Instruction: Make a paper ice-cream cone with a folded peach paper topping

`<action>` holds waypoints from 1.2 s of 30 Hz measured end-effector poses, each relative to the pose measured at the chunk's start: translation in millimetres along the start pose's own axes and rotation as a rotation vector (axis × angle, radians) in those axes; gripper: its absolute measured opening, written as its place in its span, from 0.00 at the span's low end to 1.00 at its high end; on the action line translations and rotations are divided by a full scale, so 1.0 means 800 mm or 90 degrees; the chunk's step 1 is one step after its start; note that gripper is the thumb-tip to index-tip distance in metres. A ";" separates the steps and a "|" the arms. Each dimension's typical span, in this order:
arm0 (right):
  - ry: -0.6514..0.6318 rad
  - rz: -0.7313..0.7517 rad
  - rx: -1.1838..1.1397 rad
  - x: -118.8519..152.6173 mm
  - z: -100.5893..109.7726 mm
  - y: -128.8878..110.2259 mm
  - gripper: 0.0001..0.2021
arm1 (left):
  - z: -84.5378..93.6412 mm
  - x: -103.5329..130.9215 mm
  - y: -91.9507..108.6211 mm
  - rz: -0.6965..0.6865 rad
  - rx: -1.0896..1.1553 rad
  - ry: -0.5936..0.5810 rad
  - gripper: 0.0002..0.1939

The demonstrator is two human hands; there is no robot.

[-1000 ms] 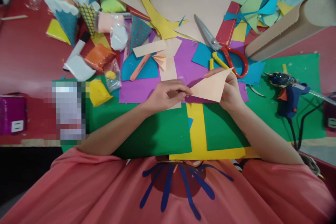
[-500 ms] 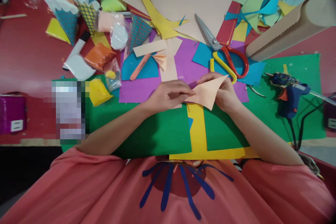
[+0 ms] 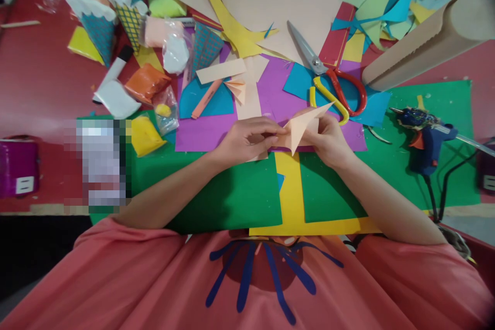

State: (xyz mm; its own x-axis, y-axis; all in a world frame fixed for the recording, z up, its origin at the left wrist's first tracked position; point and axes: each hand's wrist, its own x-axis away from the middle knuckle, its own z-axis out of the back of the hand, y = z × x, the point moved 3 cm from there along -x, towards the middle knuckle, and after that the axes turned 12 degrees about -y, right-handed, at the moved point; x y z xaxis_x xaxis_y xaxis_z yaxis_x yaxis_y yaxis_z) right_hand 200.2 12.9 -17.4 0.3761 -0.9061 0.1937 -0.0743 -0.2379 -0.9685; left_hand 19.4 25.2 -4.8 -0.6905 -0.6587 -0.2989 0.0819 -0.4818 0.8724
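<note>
A small sheet of peach paper [image 3: 301,126] is held between my two hands, folded so that a pointed flap stands up. My left hand [image 3: 249,139] pinches its left end between thumb and fingers. On the other side my right hand [image 3: 330,136] grips it, the thumb in front and the fingers partly hidden behind the paper. Just beyond my right hand lie red-and-yellow-handled scissors [image 3: 350,93]. Past my left hand a pleated peach paper fan [image 3: 236,90] rests beside a peach marker [image 3: 207,99] on blue paper.
Green sheets [image 3: 232,191] cover the table's near side. A blue glue gun [image 3: 423,139] stands at right, with a brown paper roll [image 3: 417,46] behind it. Decorated paper cones [image 3: 96,31] and clay packets [image 3: 147,84] crowd the left. Paper scraps [image 3: 382,5] lie at the far right.
The peach paper's raised flap has swung leftward and now stands narrower. My right hand has turned slightly with its thumb further in; my left hand has hardly moved.
</note>
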 end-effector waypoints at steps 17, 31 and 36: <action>0.071 -0.041 -0.021 0.001 -0.006 -0.010 0.18 | 0.000 0.004 -0.007 0.093 0.144 -0.027 0.16; 0.101 -0.012 0.005 -0.011 -0.004 -0.002 0.18 | -0.007 0.001 -0.017 0.194 0.279 -0.020 0.26; 0.091 0.021 0.029 -0.015 -0.006 -0.006 0.12 | -0.005 -0.001 -0.015 0.204 0.254 -0.008 0.20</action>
State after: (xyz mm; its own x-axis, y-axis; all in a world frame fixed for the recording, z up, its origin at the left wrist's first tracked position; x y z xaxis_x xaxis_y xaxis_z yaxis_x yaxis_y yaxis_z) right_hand 192.0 23.0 -14.4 0.2384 -0.9546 0.1786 -0.0418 -0.1938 -0.9801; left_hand 21.4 29.0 -16.3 -0.6847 -0.7287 0.0104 0.0119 0.0032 0.9999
